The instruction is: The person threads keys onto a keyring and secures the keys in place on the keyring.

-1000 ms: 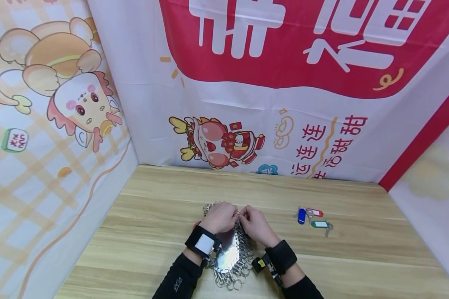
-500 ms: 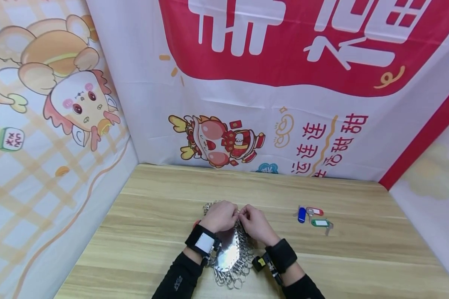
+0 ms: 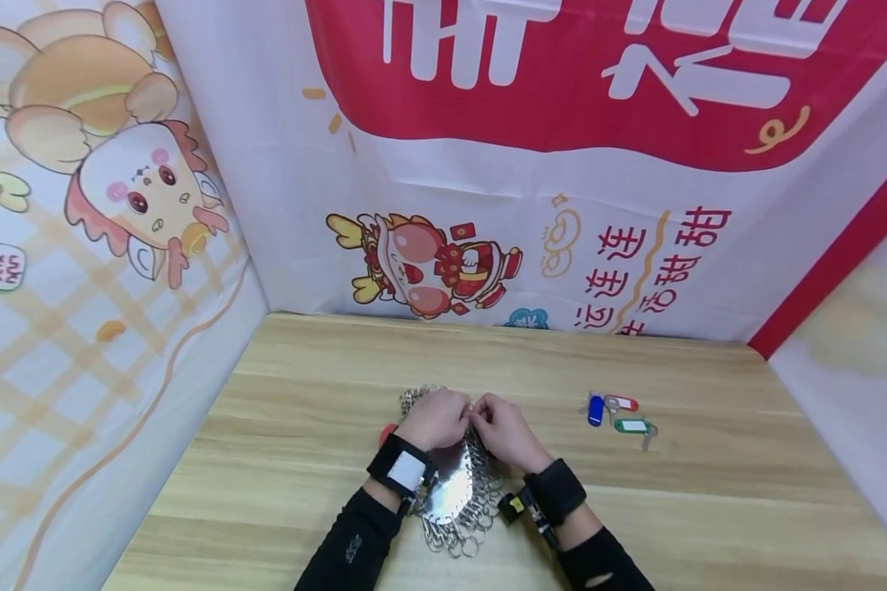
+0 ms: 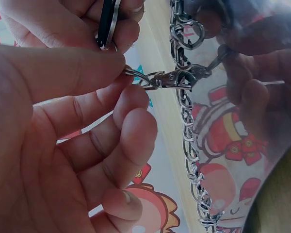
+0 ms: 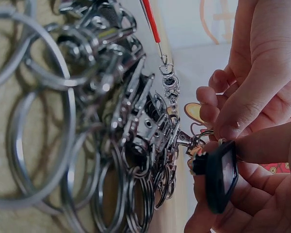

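Note:
A shiny metal plate lies on the table, its edge lined with clasps and split rings. My left hand is at its far side. In the left wrist view, its thumb and fingers pinch a split ring joined to a metal clasp on the plate's edge. Right beside it, my right hand grips a dark-framed key tag, seen close up in the right wrist view. The tag's own ring is mostly hidden by fingers. Whether the two rings are linked cannot be told.
Blue, red and green key tags with keys lie on the table to the right. Another red tag shows beside my left wrist. A printed cloth wall borders the table's back.
The head view has tipped down a little, so the whole scene sits higher in the frame. Both hands stay together at the plate's far edge with hardly any visible shift.

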### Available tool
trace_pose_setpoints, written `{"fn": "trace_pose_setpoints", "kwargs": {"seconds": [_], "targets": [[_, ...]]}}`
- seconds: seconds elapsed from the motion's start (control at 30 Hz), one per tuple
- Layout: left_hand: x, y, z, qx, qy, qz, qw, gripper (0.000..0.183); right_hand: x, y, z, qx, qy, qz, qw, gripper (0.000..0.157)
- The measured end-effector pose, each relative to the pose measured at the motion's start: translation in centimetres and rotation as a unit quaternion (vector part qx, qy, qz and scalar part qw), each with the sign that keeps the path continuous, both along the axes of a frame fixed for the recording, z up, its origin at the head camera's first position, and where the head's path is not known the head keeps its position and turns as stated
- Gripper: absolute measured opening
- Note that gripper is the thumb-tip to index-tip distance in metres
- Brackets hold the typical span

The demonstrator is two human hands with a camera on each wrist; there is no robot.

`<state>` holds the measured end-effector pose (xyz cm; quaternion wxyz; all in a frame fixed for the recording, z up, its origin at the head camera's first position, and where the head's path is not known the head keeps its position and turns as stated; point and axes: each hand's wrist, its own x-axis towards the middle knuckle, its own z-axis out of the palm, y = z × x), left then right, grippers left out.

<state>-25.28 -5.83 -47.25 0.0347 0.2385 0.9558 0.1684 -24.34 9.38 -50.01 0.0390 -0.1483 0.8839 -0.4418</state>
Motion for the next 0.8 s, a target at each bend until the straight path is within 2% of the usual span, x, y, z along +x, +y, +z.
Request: {"fn": "trace_pose_setpoints", "kwargs": {"seconds": [0.3,0.57,0.8], "targets": [[-0.03,0.28,0.22,-0.024,0.005,-0.008,0.9997,0.028,0.0,0.3,0.36,0.011,0.013,0.005,1.0,0.007],[-0.24,0.08,0.68,0.008,-0.023,0.001,0.9997,0.028,-0.39,0.26,0.7,0.003,0.027,0.002,1.0,0.005],[-0.16,0.07,0.43,0.005,-0.035,-0.009,0.9993,0.027,-0.22,0.2,0.5,0.01,0.02,-0.021,1.0,0.005]]}}
